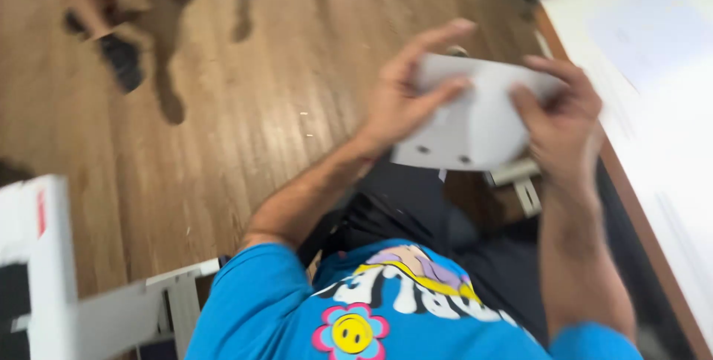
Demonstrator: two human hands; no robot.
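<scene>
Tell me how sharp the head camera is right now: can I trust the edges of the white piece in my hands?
Head view: motion blur smears the whole frame; the white piece has soft edges, though two dark holes near its lower edge show. Both the left hand and the right hand are streaked. The white table is overexposed and washed out; the wooden floor carries dark, soft shadows at top left.

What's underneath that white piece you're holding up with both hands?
Under the white panel, held by the left hand and right hand, lie dark trousers and wooden floor. What lies directly behind it is hidden.
</scene>
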